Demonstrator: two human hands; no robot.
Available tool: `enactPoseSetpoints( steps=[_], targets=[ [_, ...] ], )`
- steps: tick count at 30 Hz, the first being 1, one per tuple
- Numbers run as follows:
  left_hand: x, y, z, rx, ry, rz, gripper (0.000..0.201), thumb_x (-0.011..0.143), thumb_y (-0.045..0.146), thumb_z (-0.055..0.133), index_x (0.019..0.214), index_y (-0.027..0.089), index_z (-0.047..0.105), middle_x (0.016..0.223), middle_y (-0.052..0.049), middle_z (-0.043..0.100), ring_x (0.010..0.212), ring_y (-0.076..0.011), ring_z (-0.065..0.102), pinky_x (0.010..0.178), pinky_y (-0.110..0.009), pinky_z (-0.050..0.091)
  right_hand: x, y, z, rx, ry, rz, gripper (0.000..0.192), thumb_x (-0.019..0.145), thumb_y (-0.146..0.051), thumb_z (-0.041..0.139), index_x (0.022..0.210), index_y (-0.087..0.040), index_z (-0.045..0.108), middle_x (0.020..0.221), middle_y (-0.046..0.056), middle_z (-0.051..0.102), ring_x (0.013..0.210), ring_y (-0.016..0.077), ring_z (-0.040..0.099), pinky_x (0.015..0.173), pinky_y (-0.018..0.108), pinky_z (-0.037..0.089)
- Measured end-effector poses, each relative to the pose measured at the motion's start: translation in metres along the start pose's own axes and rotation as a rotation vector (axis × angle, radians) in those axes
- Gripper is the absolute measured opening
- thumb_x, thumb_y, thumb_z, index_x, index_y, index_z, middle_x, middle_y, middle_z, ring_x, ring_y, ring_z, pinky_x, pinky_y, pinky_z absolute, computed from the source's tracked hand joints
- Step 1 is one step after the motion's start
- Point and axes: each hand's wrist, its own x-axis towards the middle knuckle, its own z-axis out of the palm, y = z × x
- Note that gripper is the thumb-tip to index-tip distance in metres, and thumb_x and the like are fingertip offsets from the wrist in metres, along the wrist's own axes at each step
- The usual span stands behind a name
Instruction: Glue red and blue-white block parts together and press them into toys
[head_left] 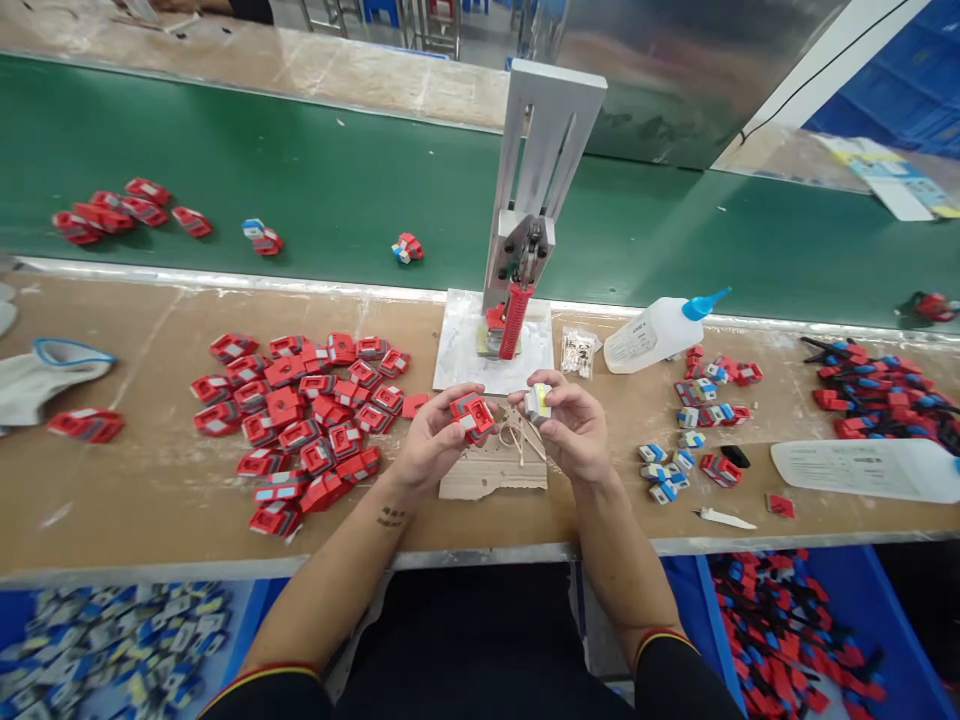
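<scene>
Nothing here can truly be read. The white glue bottle (pixel 652 335) near the back edge of the bench (pixel 150 480) carries a label with small print, too blurred to make out. The flat white bottle (pixel 870 468) towards the right end has faint lines of text, also illegible. A small dark tattoo (pixel 390 517) on the left forearm cannot be deciphered either.

left hand (pixel 433 445) grips red part (pixel 472 415); right hand (pixel 574 425) perhaps a white part (pixel 537 402).
</scene>
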Motion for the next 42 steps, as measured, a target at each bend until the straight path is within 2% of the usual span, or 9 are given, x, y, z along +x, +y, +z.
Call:
enactPoseSetpoints(
  steps=[7, 12, 18, 20, 25, 28, 33, 37, 42],
  targets=[
    [-0.002, -0.001, 0.0, 0.058, -0.059, 0.001, 0.066, 0.069, 0.052, 0.098, 0.121, 0.019, 0.075, 0.097, -0.012, 0.081, 0.077, -0.0205, 0.076, 0.064, -0.027, 0.058, -0.005, -0.008, 0.001, -0.113, -0.043, -0.072, 0.035, 0.078, -0.04, 0.093, 0.099, -0.027, 0.069, 0.112, 0.005, 0.073, 0.088, 0.0202, 0.082, 0.067, 0.031, 0.067],
    [-0.002, -0.001, 0.0, 0.058, -0.099, -0.004, 0.067, 0.073, 0.054, 0.095, 0.126, 0.018, 0.075, 0.101, -0.013, 0.081, 0.078, -0.0209, 0.074, 0.065, -0.03, 0.057, -0.008, -0.012, 0.007, -0.257, -0.008, -0.163, 0.038, 0.082, -0.04, 0.091, 0.111, -0.03, 0.069, 0.114, 0.007, 0.081, 0.112, 0.0252, 0.079, 0.093, 0.042, 0.068],
    [-0.004, -0.003, -0.001, 0.108, -0.134, -0.001, 0.066, 0.078, 0.058, 0.091, 0.129, 0.019, 0.074, 0.102, -0.013, 0.081, 0.079, -0.0215, 0.076, 0.066, -0.03, 0.058, -0.013, -0.012, 0.013, -0.287, -0.074, -0.206, 0.034, 0.086, -0.029, 0.087, 0.116, -0.032, 0.072, 0.12, 0.007, 0.082, 0.116, 0.0255, 0.078, 0.101, 0.046, 0.066],
    [-0.004, -0.005, -0.001, 0.205, -0.107, 0.092, 0.062, 0.078, 0.055, 0.092, 0.125, 0.02, 0.072, 0.106, -0.013, 0.081, 0.085, -0.0227, 0.078, 0.07, -0.031, 0.062, -0.014, -0.013, 0.014, -0.311, -0.053, -0.185, 0.033, 0.084, -0.033, 0.088, 0.114, -0.03, 0.073, 0.119, 0.007, 0.082, 0.115, 0.0262, 0.078, 0.099, 0.045, 0.067],
    [-0.004, -0.014, -0.001, 0.615, 0.041, 0.697, 0.036, 0.083, 0.025, 0.091, 0.107, 0.024, 0.064, 0.118, -0.009, 0.081, 0.12, -0.0263, 0.077, 0.102, -0.042, 0.064, -0.016, -0.008, 0.02, -0.355, 0.071, -0.211, 0.035, 0.085, -0.034, 0.089, 0.117, -0.03, 0.075, 0.114, 0.006, 0.081, 0.104, 0.0214, 0.078, 0.085, 0.034, 0.066],
    [-0.002, -0.017, -0.002, 0.813, 0.026, 0.929, 0.032, 0.09, 0.018, 0.084, 0.111, 0.025, 0.062, 0.12, -0.008, 0.081, 0.125, -0.0269, 0.076, 0.106, -0.047, 0.064, -0.017, -0.004, 0.025, -0.465, 0.081, -0.241, 0.036, 0.085, -0.033, 0.089, 0.118, -0.03, 0.076, 0.11, 0.005, 0.081, 0.097, 0.0199, 0.078, 0.083, 0.034, 0.066],
    [0.001, -0.017, -0.005, 1.065, 0.0, 1.151, 0.029, 0.095, 0.014, 0.077, 0.117, 0.023, 0.062, 0.119, -0.008, 0.082, 0.124, -0.0273, 0.077, 0.098, -0.044, 0.069, -0.019, -0.004, 0.031, -0.652, 0.07, -0.36, 0.038, 0.085, -0.031, 0.09, 0.12, -0.029, 0.075, 0.107, 0.006, 0.082, 0.101, 0.0236, 0.08, 0.087, 0.039, 0.067],
    [0.0, -0.012, -0.005, 1.207, 0.011, 1.294, 0.023, 0.097, 0.012, 0.074, 0.115, 0.022, 0.063, 0.118, -0.008, 0.083, 0.121, -0.0267, 0.078, 0.096, -0.041, 0.071, -0.02, -0.006, 0.032, -0.674, 0.025, -0.391, 0.038, 0.085, -0.028, 0.09, 0.12, -0.03, 0.075, 0.109, 0.006, 0.083, 0.1, 0.0238, 0.081, 0.087, 0.039, 0.069],
    [-0.004, -0.01, -0.003, 1.214, -0.013, 1.354, 0.025, 0.095, 0.01, 0.076, 0.113, 0.022, 0.064, 0.124, -0.008, 0.082, 0.123, -0.0273, 0.077, 0.097, -0.039, 0.071, -0.021, -0.005, 0.029, -0.637, -0.036, -0.38, 0.041, 0.087, -0.028, 0.087, 0.125, -0.034, 0.073, 0.119, 0.006, 0.08, 0.112, 0.025, 0.079, 0.096, 0.042, 0.068]
  ],
)
